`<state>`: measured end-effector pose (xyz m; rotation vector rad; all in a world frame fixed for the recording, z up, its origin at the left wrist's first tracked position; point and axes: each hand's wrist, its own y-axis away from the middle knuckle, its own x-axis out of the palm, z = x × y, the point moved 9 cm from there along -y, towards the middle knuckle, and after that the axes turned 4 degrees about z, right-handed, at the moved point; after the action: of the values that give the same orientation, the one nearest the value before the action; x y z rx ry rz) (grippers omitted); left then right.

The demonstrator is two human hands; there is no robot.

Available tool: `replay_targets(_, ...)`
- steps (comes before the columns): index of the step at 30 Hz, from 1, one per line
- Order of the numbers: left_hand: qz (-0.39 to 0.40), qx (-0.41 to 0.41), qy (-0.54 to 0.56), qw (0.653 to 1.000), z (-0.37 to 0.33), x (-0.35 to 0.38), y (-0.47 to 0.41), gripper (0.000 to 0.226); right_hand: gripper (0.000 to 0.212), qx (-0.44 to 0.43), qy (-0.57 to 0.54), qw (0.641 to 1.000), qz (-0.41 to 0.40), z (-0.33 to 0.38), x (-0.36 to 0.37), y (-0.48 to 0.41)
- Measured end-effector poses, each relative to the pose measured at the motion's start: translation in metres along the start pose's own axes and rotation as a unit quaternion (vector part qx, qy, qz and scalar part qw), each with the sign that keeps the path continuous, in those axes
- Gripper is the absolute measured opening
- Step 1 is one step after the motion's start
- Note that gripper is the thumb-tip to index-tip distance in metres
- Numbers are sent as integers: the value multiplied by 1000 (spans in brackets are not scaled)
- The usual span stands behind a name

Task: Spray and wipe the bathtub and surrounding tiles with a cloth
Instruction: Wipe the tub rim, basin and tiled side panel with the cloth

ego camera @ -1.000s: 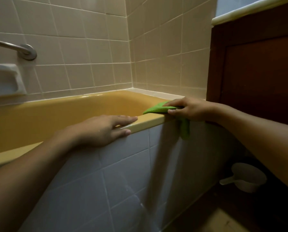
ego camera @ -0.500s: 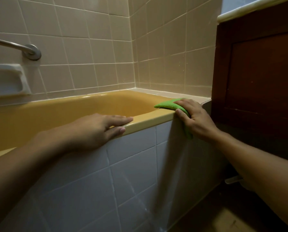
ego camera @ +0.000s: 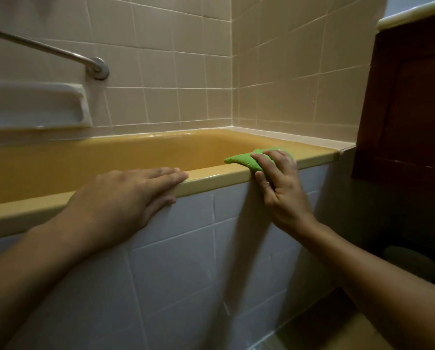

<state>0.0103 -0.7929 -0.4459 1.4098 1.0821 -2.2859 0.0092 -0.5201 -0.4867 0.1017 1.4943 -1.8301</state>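
Right hand point(ego camera: 282, 188), gripping green cloth point(ego camera: 244, 160) draped over bathtub rim point(ego camera: 216, 176), has slid from cabinet point(ego camera: 408, 109) end toward left hand point(ego camera: 125, 198), which stays flat on the rim, holding nothing. End stretch likely wiped; remaining rim and tiles pending.

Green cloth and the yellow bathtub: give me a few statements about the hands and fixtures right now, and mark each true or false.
1. The right hand holds the green cloth over the bathtub rim. True.
2. The left hand grips a spray bottle. False: it rests flat on the rim, holding nothing.
3. The metal grab bar is fixed to the wall above the white soap dish. True.
4. The green cloth lies on the tub floor. False: it is draped over the rim.
5. A dark wooden cabinet stands at the tub's right end. True.
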Motion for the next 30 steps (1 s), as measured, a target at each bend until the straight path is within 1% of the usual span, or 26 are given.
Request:
replay_targets(2,-45,3,-24,999,5,-9,17,54,46,-3,-3,1000,-4,17,9,2)
replay_targets(5,-80,-2,-39,996,16,-16,38,52,44,-6,-2,1000,-12,36,18,4)
replay_targets(10,-109,-34,-46,992,34,-23,66,49,44,-23,1,1000,-16,71,32,7)
replay_targets(14,-135,-41,-48,989,35,-25,73,47,42,-33,6,999,-19,98,44,10)
replay_targets(20,-140,-58,-37,988,38,-23,78,46,42,-62,3,998,-3,133,56,15)
replay_targets(23,-146,-58,-37,987,40,-24,82,45,45,-78,4,997,16,135,57,14)
replay_targets(26,-146,-59,-38,987,46,-27,91,45,56,-81,-11,996,40,121,53,13)
replay_targets(28,-143,-62,-38,987,54,-30,102,46,52,-63,-26,997,31,105,43,13)
replay_targets(30,-138,-64,-45,987,65,-33,115,47,48,-19,-45,999,17,86,32,13)
